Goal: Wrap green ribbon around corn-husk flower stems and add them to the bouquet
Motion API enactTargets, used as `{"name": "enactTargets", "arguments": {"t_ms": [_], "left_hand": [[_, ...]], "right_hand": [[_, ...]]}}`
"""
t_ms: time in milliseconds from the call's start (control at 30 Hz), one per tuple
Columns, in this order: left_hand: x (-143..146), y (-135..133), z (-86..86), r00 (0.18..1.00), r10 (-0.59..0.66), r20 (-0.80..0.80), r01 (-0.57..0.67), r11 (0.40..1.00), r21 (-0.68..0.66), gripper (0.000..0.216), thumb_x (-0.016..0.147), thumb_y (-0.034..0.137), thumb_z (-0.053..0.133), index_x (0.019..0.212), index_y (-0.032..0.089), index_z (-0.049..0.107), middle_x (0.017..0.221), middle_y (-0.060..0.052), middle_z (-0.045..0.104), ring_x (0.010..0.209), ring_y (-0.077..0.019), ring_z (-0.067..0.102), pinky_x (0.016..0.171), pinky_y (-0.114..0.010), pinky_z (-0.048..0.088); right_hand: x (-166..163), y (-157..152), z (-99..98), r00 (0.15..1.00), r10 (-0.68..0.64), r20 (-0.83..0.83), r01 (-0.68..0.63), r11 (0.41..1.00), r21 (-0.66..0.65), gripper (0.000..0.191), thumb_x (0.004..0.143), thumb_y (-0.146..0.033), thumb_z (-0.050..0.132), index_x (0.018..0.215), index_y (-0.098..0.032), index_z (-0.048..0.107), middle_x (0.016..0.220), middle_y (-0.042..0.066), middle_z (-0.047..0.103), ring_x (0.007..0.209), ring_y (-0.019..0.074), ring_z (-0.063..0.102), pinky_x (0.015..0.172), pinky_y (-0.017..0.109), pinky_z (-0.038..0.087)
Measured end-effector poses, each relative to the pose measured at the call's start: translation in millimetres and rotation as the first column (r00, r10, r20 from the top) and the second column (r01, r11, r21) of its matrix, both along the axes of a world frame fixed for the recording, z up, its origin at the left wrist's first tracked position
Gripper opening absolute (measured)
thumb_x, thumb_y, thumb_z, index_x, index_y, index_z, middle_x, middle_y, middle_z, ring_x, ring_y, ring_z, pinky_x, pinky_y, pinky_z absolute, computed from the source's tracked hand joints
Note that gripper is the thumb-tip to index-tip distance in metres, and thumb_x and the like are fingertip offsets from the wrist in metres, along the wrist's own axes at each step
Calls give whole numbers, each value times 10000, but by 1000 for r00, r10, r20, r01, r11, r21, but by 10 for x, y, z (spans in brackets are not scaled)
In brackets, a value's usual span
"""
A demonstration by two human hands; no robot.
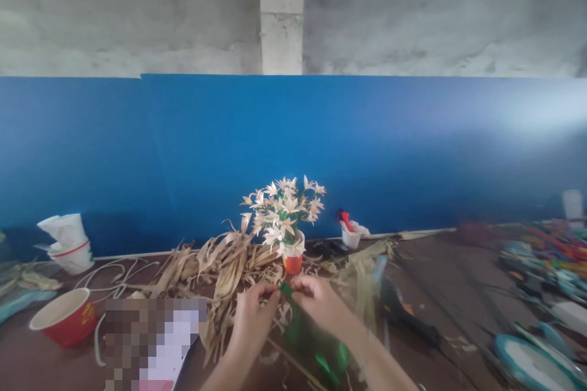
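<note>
Just in front of the flower pot (292, 256), the left hand (251, 316) and right hand (321, 301) have their fingers clamped together on a green strip (287, 291) above the surface (458, 293).

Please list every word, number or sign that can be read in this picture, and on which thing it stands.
No text can be read.
Red paper cup: yellow marks on its side, too blurred to read.
Pixelated patch: nothing legible.
Items at the right edge: blurred.

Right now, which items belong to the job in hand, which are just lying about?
In use: left hand; right hand; green tape strip; dried pale husk leaves.
Lying about: red paper cup; husk-flower bouquet in orange pot; white cup stack.
</note>
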State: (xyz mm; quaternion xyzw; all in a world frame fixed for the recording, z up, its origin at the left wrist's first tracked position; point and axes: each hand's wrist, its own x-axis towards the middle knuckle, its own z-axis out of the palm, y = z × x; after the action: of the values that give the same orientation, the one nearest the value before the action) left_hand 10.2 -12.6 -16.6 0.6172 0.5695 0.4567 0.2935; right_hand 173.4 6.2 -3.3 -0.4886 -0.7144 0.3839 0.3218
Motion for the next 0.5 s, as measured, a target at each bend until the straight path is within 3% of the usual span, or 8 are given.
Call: {"name": "enactTargets", "arguments": {"t_ms": [67, 133, 167, 267, 300, 333, 400, 500], "left_hand": [[8, 3, 0, 1000, -15, 15, 15, 1000, -23, 210, 712, 279, 526, 717, 153, 694, 701, -49, 703, 700, -213, 617, 664, -278, 432], [19, 5, 19, 998, -28, 48, 30, 999, -44, 209, 696, 289, 538, 682, 147, 690, 671, -46, 691, 682, -207, 603, 656, -274, 424], [25, 6, 32, 997, -34, 69, 38, 998, -53, 211, 689, 295, 541, 660, 143, 685, 646, -41, 679, 661, -199, 591, 644, -269, 417], [39, 15, 50, 988, -59, 141, 73, 992, -99, 225, 673, 312, 547, 599, 134, 663, 558, -18, 616, 557, -152, 514, 565, -246, 372], [43, 21, 43, 984, -58, 165, 80, 989, -124, 230, 666, 319, 551, 587, 131, 657, 527, -7, 586, 519, -133, 474, 530, -237, 344], [46, 29, 29, 981, -51, 188, 81, 985, -153, 235, 657, 326, 557, 573, 128, 651, 495, 5, 551, 484, -115, 428, 498, -229, 311], [51, 51, -13, 974, -25, 225, 71, 977, -200, 244, 633, 343, 573, 546, 125, 641, 445, 27, 482, 443, -89, 346, 459, -221, 249], [52, 87, -77, 962, -1, 272, 67, 970, -232, 257, 600, 368, 596, 532, 124, 641, 430, 33, 457, 431, -78, 301, 447, -220, 208]], "right_hand": [[184, -1, 84, 980, -3, 201, 4, 1000, -3, 186, 760, -269, 497, 760, -189, 665, 701, 17, 679, 651, 166, 601, 575, 234, 409], [462, -7, 166, 892, -109, 439, 93, 994, 58, 193, 765, -229, 481, 766, -213, 673, 798, 28, 695, 738, 173, 622, 642, 242, 419], [619, -15, 189, 789, -229, 571, 204, 973, 108, 199, 759, -201, 474, 769, -225, 671, 826, 33, 695, 765, 179, 629, 669, 253, 421], [1064, -64, 126, 586, -425, 690, 409, 890, 201, 272, 689, -75, 471, 886, -145, 645, 997, 185, 644, 951, 332, 590, 737, 405, 404], [1179, -86, 58, 433, -501, 749, 499, 825, 264, 311, 673, -58, 476, 931, -141, 628, 1038, 195, 625, 1008, 351, 564, 761, 431, 398], [1274, -109, -27, 340, -492, 802, 554, 794, 252, 343, 667, -49, 483, 976, -124, 610, 1056, 210, 615, 1021, 359, 559, 772, 443, 397], [1413, -146, -210, 291, -448, 845, 583, 784, 215, 393, 684, -19, 450, 1048, -100, 572, 1056, 215, 617, 1024, 337, 569, 796, 440, 397], [1563, -161, -368, 321, -465, 825, 533, 809, 249, 421, 686, 1, 423, 1070, -122, 545, 1030, 183, 632, 1011, 295, 589, 809, 402, 405]]}}
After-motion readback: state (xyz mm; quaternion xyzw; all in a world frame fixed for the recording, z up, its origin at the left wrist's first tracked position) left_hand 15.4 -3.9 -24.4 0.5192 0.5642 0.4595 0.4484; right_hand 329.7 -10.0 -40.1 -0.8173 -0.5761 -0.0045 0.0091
